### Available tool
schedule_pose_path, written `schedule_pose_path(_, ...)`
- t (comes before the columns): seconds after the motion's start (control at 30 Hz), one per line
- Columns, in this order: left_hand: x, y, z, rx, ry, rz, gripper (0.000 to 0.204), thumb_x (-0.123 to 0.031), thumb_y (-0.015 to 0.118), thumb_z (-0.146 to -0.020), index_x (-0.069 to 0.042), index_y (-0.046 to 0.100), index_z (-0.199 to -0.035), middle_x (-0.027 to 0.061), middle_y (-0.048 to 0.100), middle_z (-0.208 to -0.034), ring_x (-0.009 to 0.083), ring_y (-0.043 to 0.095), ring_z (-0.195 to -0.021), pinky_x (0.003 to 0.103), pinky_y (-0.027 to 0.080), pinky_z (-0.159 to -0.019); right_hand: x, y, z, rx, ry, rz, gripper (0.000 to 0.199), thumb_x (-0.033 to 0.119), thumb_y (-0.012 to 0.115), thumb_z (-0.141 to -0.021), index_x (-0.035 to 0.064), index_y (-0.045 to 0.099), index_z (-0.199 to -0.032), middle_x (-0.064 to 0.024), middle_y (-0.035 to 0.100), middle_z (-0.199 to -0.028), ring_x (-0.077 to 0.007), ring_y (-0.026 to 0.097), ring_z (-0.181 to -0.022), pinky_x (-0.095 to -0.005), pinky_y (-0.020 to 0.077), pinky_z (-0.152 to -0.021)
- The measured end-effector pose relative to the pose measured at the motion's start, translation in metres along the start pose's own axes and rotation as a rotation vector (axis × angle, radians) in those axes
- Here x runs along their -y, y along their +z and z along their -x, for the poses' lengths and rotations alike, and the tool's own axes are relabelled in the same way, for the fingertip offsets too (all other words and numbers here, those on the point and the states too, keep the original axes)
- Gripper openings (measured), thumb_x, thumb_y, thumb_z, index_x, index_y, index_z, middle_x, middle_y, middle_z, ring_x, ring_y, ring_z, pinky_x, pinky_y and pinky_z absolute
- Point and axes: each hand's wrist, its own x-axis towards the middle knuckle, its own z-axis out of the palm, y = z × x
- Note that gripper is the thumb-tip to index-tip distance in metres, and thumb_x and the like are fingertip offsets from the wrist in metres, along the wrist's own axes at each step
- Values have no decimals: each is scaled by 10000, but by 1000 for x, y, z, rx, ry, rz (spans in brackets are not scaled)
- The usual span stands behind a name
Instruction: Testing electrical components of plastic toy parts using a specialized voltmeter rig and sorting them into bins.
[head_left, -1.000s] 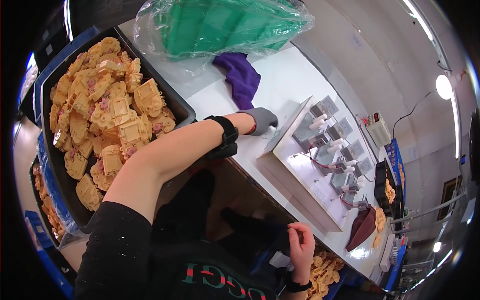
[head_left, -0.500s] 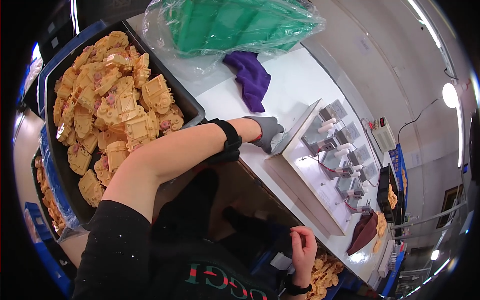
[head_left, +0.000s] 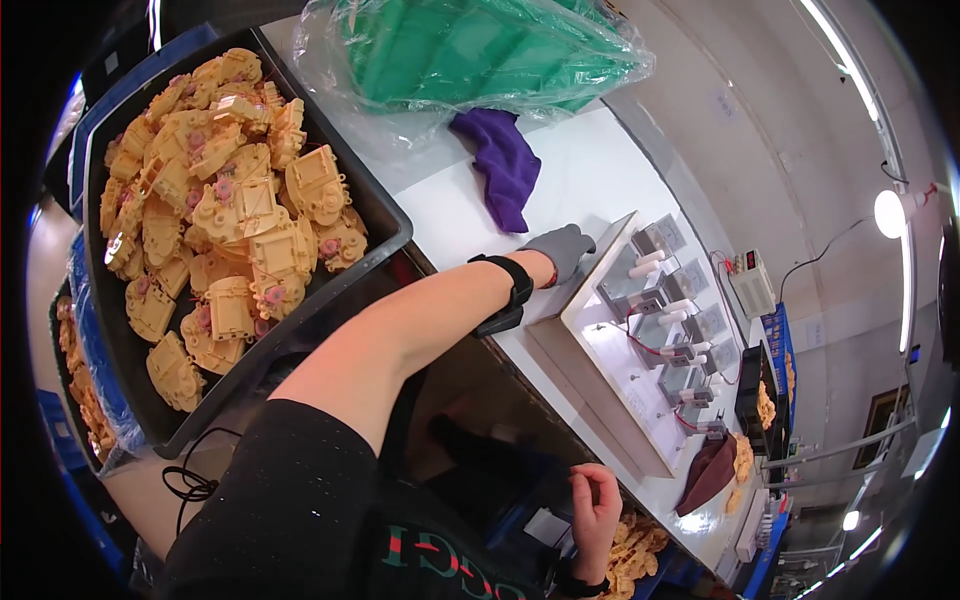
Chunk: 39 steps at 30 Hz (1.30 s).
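Observation:
My left hand (head_left: 563,252), in a grey glove, is closed over the white tabletop (head_left: 575,185). It rests beside the near-left end of a white box-shaped fixture (head_left: 630,385); what its curled fingers hold, if anything, is hidden. On the fixture's sloped top stand several grey metal blocks with white cylinders (head_left: 674,312) and red wires. My bare right hand (head_left: 597,512) hangs low in front of the table edge, thumb and fingers drawn together with nothing visible in them. A purple cloth (head_left: 503,170) lies crumpled beyond my left hand.
At left stands a black bin (head_left: 385,238) heaped with yellow plastic housings (head_left: 240,210). Green trays (head_left: 450,50) in clear plastic lie at the back. Right of the fixture are a maroon cloth (head_left: 708,472), loose housings and a small power unit (head_left: 752,283). More housings (head_left: 635,555) sit below the table edge.
My left hand has shifted slightly right and up along the fixture's end, its fingers more curled; a pale shiny patch by them is out of sight. My right hand has moved slightly down-left.

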Motion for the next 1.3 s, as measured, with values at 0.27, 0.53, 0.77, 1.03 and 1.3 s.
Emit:
schedule_pose_path(0.27,0,-34,8,254,-200,-373,657,-307,793,-756,-35,541,-1299,224,483,-1311,393,614,-1109,427,528,-924,0,0,3,-4,103,-103,87,17,579,-955,-1,615,-1032,-39,622,-972,-107,589,-889,-229,472,-808)
schedule_pose_path(0.53,9,30,-53,93,-62,-183,289,-152,614,-831,-73,707,-1093,195,691,-1089,366,657,-1021,415,514,-917,-5,3,6,-8,30,-45,87,16,584,-952,-1,619,-1030,-34,619,-971,-100,585,-889,-223,467,-805)
schedule_pose_path(0.77,-9,-23,-24,264,-106,-317,595,-131,709,-764,-110,558,-1339,227,560,-1265,386,577,-1168,426,496,-970,1,-8,14,-77,131,-70,73,20,588,-953,4,621,-1017,-39,625,-967,-101,587,-881,-224,467,-804)
schedule_pose_path(1.03,14,24,-60,45,-50,-144,346,-184,561,-887,-104,647,-1212,180,642,-1216,349,621,-1104,409,494,-944,-2,-4,7,-22,80,-85,84,13,579,-957,1,615,-1032,-34,619,-978,-102,581,-895,-222,463,-817)
schedule_pose_path(1.3,23,12,-35,-127,-151,146,521,-97,546,-834,-61,537,-1354,199,612,-1259,357,600,-1137,390,463,-1001,-21,-36,11,-258,43,42,105,23,602,-933,12,617,-1037,-35,598,-1007,-112,552,-922,-234,441,-814)
